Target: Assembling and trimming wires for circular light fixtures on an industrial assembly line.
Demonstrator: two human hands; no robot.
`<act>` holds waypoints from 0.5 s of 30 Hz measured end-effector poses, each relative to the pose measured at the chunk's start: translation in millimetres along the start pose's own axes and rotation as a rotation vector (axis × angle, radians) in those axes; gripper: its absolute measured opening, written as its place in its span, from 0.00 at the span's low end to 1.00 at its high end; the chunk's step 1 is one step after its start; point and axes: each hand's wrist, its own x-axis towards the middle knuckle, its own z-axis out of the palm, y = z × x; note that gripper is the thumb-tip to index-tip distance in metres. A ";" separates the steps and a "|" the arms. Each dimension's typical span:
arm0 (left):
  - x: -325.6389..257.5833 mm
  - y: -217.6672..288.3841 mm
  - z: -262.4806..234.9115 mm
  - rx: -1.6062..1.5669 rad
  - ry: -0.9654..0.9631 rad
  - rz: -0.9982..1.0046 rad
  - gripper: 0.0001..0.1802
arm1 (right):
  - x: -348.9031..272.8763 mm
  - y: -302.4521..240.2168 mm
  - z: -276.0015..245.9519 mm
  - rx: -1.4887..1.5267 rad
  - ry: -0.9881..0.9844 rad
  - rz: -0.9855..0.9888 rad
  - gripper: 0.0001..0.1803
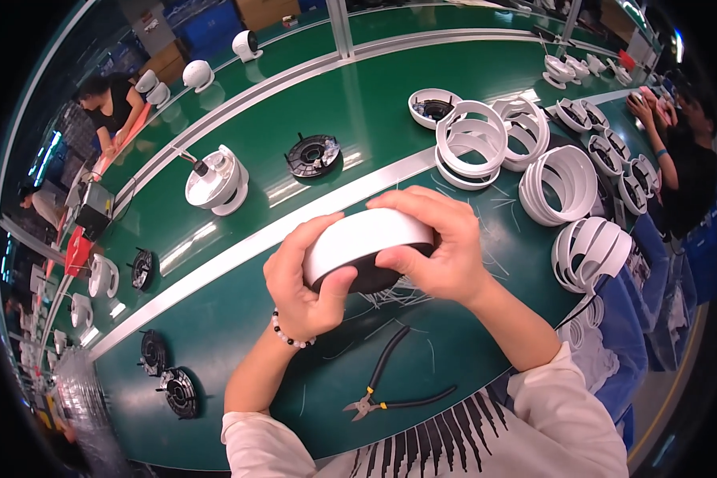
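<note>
Both my hands hold one round part with a white ring on top and a black base (366, 251) above the green bench. My left hand (303, 275) grips its left side with the thumb on the black underside. My right hand (442, 243) wraps over its right side and top edge. Small black-handled cutting pliers (394, 390) lie on the bench just below my hands. A loose heap of thin white trimmings (390, 296) lies under the part.
Stacks of white rings (562, 185) stand at the right, another stack (472, 143) behind my hands. A green conveyor belt (358, 103) carries black discs (312, 154) and a white dome unit (215, 182). Other people work at far left (113, 103) and far right (685, 151).
</note>
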 end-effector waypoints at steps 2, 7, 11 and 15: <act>-3.0 0.5 -1.0 -0.098 0.030 -0.174 0.25 | -2.6 7.0 2.4 0.110 0.033 0.072 0.24; 0.2 -7.6 0.6 -0.627 0.088 -0.465 0.23 | -20.1 13.6 -3.3 0.522 0.052 0.386 0.28; -6.7 -13.0 5.3 -0.608 0.079 -0.460 0.23 | -25.5 14.9 -5.2 0.507 0.064 0.412 0.29; -1.2 -14.1 14.5 -0.528 0.093 -0.402 0.24 | -31.0 27.3 -11.8 0.475 0.109 0.373 0.32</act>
